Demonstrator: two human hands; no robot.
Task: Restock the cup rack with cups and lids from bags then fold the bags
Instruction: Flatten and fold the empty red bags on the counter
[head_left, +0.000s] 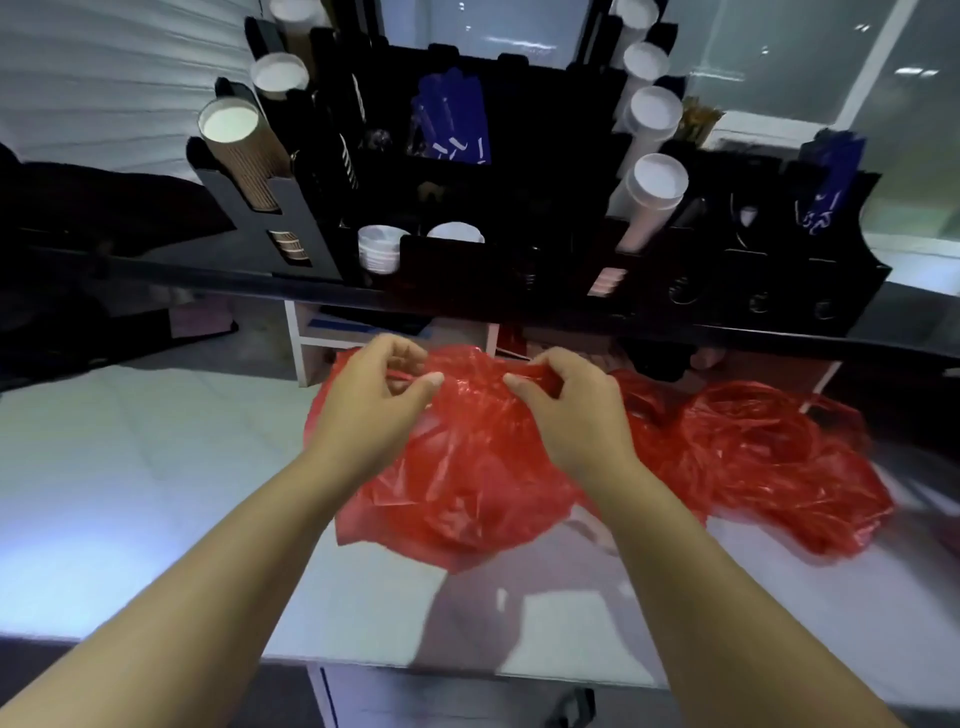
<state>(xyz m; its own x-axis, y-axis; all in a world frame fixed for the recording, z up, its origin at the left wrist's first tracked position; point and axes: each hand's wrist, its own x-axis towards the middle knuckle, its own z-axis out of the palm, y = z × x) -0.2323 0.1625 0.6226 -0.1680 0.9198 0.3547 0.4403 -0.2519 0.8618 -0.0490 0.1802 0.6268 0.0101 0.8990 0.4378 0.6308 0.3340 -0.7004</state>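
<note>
White counter (130, 467); cup rack (457, 262) behind; left hand (371, 402), right hand (574, 413) pinch red bag (467, 478)

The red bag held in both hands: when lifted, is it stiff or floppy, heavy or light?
Probably floppy: the red bag is thin, crumpled film draping below the left hand and right hand that pinch it. Likely light: it looks empty.

Both hands, left (371, 400) and right (566, 410), pinching a red bag (467, 467) before the black cup rack (519, 182).
</note>
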